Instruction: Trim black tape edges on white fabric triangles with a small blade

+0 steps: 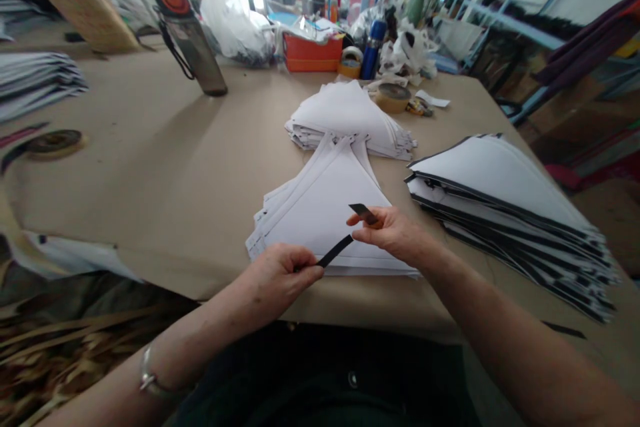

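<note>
My left hand (280, 273) and my right hand (393, 235) both pinch a thin black strip (336, 250) just above the near edge of the table. The strip runs from my left fingers up to my right fingers, and its short free end (363, 213) sticks up past my right thumb. Directly under my hands lies a stack of white triangular cut pieces (320, 210). A second white triangular stack (350, 117) lies behind it.
A tall stack of white pieces with black edges (505, 207) lies at the right. Tape rolls (393, 97), a dark bottle (193, 40), an orange box (313, 53) and a blue flask (373, 48) stand at the back. Grey sheets (35, 80) are piled far left.
</note>
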A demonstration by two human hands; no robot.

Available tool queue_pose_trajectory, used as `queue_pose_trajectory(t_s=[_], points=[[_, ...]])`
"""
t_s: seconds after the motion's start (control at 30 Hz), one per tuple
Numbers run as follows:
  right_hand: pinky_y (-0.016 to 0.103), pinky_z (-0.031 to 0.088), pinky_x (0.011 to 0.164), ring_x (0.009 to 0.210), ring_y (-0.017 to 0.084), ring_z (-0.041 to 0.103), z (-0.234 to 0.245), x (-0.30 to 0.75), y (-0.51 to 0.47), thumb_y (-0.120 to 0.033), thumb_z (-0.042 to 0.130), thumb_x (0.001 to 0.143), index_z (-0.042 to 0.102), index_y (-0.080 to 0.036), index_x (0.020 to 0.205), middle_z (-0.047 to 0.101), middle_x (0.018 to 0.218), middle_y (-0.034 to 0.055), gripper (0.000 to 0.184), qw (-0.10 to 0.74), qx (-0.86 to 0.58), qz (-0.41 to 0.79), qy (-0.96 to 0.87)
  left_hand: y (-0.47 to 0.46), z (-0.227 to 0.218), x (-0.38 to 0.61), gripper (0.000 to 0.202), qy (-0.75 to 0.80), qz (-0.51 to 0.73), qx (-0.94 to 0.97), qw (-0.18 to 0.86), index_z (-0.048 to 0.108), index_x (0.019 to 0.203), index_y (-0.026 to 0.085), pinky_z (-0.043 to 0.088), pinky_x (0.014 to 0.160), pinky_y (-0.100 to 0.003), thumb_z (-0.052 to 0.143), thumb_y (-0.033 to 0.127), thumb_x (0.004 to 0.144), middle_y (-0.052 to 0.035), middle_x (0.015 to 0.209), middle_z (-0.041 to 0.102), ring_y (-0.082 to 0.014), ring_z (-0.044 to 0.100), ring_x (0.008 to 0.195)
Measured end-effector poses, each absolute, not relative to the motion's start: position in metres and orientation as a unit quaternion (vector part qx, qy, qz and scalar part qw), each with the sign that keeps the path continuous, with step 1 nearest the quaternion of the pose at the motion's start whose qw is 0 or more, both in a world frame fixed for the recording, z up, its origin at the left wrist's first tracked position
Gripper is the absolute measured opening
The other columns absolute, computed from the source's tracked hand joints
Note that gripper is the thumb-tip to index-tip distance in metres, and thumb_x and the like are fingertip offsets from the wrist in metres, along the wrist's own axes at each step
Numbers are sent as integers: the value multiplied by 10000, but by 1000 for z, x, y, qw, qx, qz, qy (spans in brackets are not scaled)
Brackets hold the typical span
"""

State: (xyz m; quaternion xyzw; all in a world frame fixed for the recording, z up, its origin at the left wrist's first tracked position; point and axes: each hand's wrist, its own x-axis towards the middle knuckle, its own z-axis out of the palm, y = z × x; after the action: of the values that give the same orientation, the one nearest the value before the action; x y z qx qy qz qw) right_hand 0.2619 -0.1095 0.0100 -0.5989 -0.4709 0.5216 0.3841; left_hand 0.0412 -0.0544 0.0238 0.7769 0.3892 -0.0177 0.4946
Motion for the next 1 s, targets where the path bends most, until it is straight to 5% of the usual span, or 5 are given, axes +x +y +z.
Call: queue_pose_trajectory(t_s=[0.2, 0.47, 0.7, 1.0], points=[[231, 257, 518, 521, 58, 352, 3, 258, -105, -262, 635, 696, 565, -151, 676, 432, 554, -64, 133, 367, -584, 536, -487, -57, 21, 42, 321, 392, -19, 778, 490, 567, 617, 163, 262, 504, -236, 483, 436, 762, 34, 543, 404, -115, 364, 543], [228, 159, 425, 413, 43, 259, 33, 311, -155, -290, 661, 649, 553, -164, 676, 367, 478, -87, 168, 437, -683, 448, -377, -32, 18, 21, 381, 379, -107, 774, 496, 631, 668, 171, 314, 541, -226, 495, 520, 736, 23, 596, 454, -134, 403, 603], [226, 181, 431, 421, 46, 253, -1, 339, -218, -320, 680, 642, 547, -169, 676, 383, 503, -81, 205, 460, -751, 388, -272, -16, 32, 34, 470, 385, -178, 772, 473, 607, 604, 167, 292, 531, -237, 471, 616, 634, 1, 597, 453, -147, 386, 595], [262, 410, 652, 673, 145, 554, -29, 337, -233, -312, 651, 673, 652, -164, 730, 634, 699, 8, 158, 433, -792, 293, -316, -6, 15, 55, 400, 372, -186, 789, 452, 599, 614, 142, 244, 503, -230, 482, 514, 701, 24, 548, 378, -117, 319, 542]])
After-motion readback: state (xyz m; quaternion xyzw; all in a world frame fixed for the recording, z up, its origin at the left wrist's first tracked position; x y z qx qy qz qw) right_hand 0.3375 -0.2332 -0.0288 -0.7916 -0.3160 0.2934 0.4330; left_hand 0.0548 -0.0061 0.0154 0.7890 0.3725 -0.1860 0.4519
